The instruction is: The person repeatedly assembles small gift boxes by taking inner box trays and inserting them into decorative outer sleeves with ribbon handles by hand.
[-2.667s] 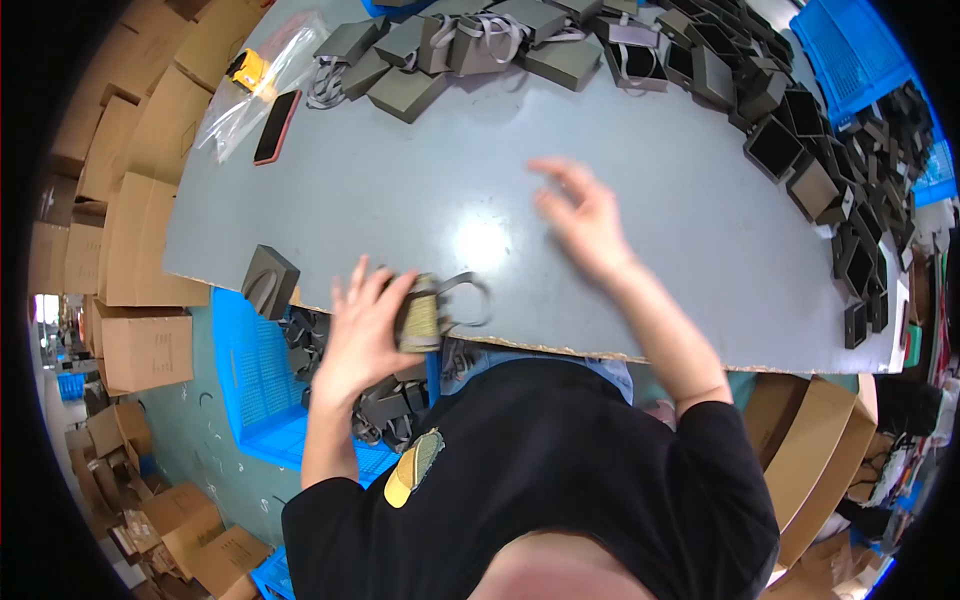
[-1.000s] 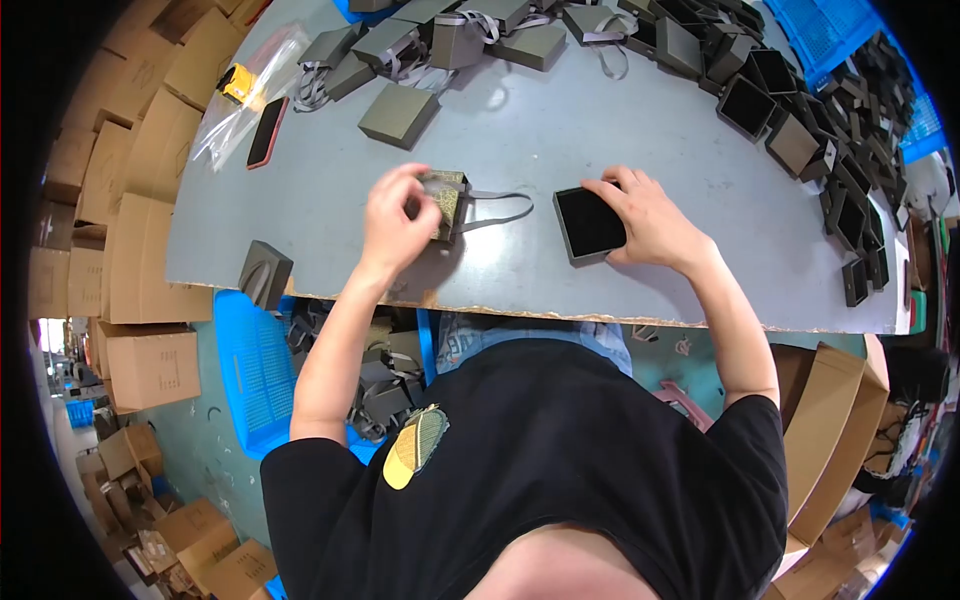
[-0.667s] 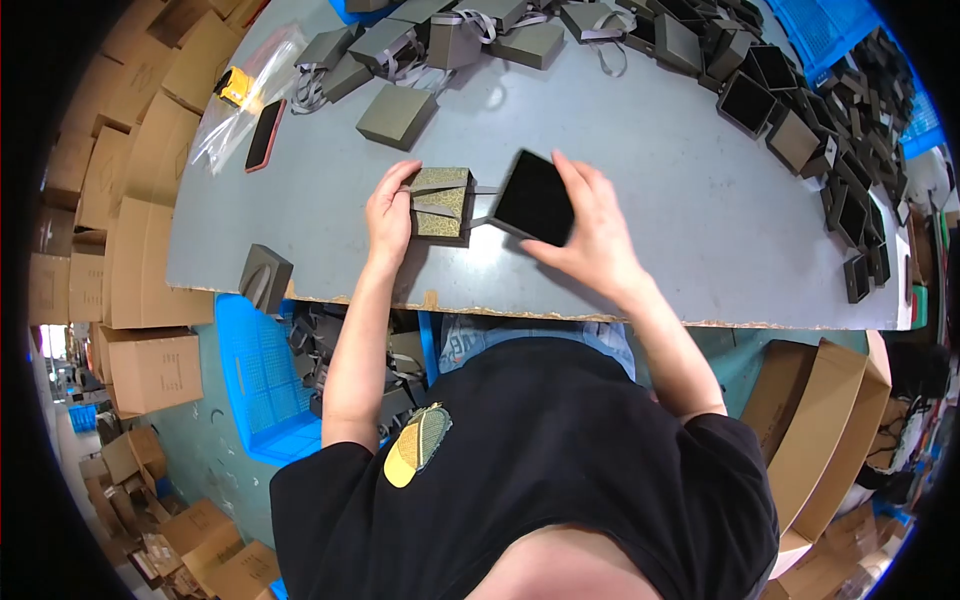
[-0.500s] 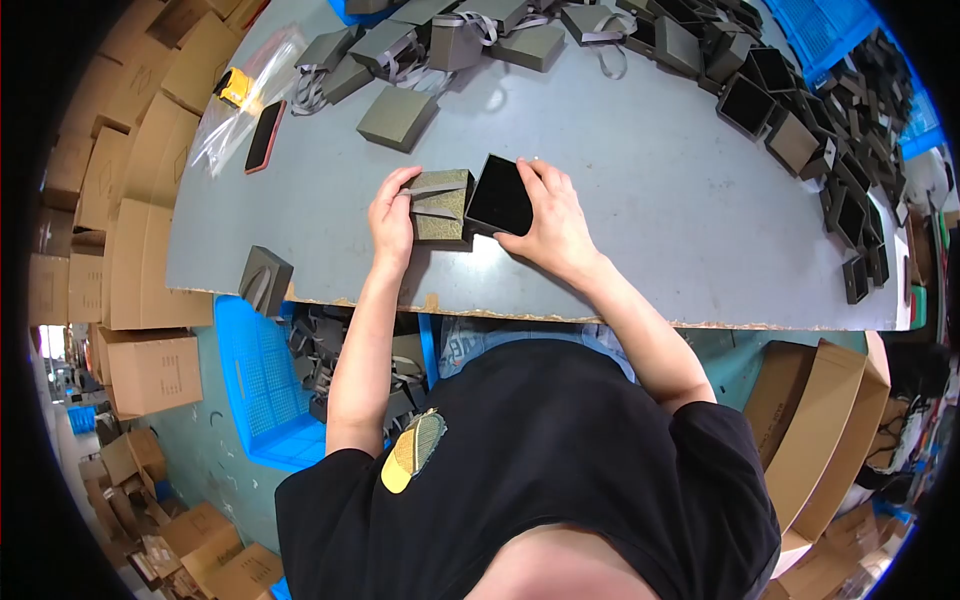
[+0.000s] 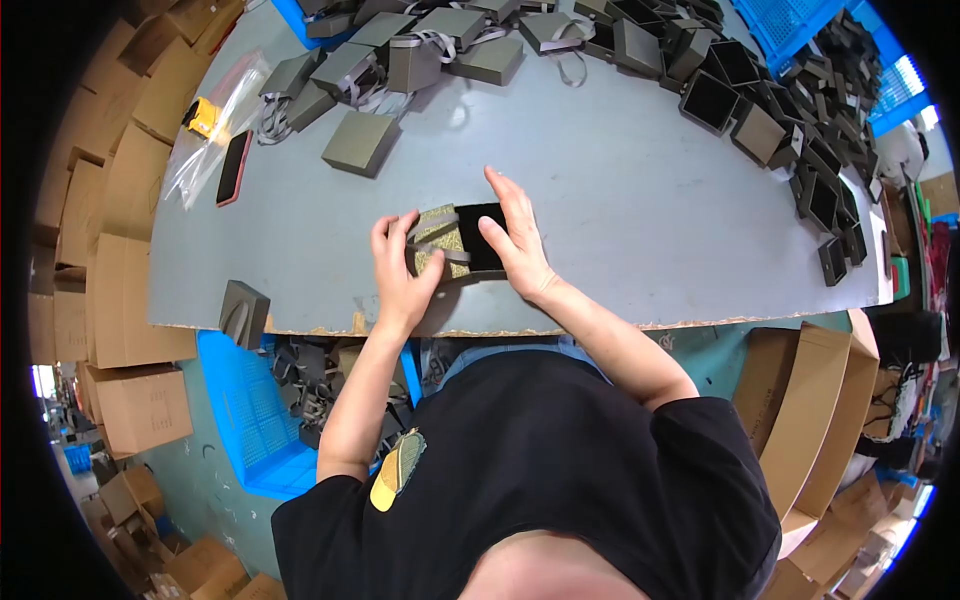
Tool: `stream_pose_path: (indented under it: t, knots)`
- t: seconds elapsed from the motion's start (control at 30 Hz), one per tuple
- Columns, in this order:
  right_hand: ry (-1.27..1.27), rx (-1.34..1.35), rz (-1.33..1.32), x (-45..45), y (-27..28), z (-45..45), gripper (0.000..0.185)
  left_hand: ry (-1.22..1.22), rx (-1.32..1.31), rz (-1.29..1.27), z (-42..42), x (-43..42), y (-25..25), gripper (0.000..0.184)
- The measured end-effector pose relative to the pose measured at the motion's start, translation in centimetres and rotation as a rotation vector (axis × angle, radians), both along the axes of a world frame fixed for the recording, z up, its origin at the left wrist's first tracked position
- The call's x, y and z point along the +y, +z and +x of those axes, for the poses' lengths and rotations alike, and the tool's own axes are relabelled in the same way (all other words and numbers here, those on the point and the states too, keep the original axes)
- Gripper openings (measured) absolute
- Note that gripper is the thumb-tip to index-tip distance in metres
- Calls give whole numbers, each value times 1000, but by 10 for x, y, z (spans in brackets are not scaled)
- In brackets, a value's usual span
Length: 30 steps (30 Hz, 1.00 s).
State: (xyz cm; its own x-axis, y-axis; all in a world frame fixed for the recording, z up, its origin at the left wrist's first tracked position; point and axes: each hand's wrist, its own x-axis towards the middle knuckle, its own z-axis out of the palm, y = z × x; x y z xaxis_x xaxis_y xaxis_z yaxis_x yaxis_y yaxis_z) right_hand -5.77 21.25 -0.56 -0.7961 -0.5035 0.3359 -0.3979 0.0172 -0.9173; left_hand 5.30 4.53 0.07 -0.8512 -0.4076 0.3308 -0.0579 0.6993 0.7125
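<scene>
My left hand [image 5: 405,275] is closed on a small box with a gold-patterned face [image 5: 440,240] and grey ribbon across it, near the front of the grey table [image 5: 620,230]. Right beside that box lies an open box with a black inside [image 5: 480,235]. My right hand [image 5: 518,240] rests at the open box's right side, its fingers stretched out and the thumb over the black inside. Where the two boxes meet, I cannot tell whether one overlaps the other.
A closed grey box [image 5: 361,143], a phone [image 5: 234,168] and clear plastic [image 5: 215,125] lie further back. Grey boxes with ribbons [image 5: 415,62] line the back, open boxes [image 5: 708,100] the right. One box [image 5: 243,312] sits at the front-left edge, above a blue crate [image 5: 250,410].
My right hand has brought the open box against the patterned one and its fingers have straightened. My left thumb now lies on the patterned face. The whole view has shifted slightly.
</scene>
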Motion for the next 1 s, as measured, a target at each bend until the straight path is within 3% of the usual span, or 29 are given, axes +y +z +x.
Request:
stream_pose_path:
  t: [0.03, 0.13, 0.17, 0.3, 0.43, 0.53, 0.57, 0.7, 0.77, 0.8, 0.87, 0.93, 1.0]
  knots:
    - [49, 4, 18, 1, 1, -2, 67, -38, -33, 99, 3, 0, 2, 75]
    - [169, 4, 88, 8, 6, -4, 70, -220, -109, -178, 11, -1, 22, 87]
    - [190, 3, 118, 9, 11, -4, 70, -199, -144, -164, 12, 3, 24, 97]
    - [265, 4, 124, 14, 10, -9, 70, -199, -155, -150, 13, 2, 25, 101]
    - [302, -396, -219, 2, 14, -13, 70, -249, -108, -104, 7, 2, 22, 96]
    - [254, -292, -93, -19, -4, 6, 68, -289, -86, -118, -1, 16, 21, 91]
    - [178, 120, 265, -16, 3, 21, 67, -285, -96, -123, 2, 17, 21, 91]
    - [197, -223, -175, -18, -7, 23, 66, -278, -86, -142, 6, 20, 20, 94]
    - [248, -154, -9, -1, 24, 5, 66, -291, -315, -17, 20, 11, 54, 109]
    - [282, -124, 73, 8, 38, -5, 66, -359, -465, -133, 36, -6, 66, 117]
    - [-54, 454, 270, 42, 44, -73, 50, -331, -810, -278, 66, -30, 106, 123]
    - [-386, 570, 301, 86, 44, -159, 41, -293, -939, -243, 96, -56, 131, 118]
    - [-528, 828, 519, 142, 49, -242, 45, -283, -930, -243, 110, -83, 136, 113]
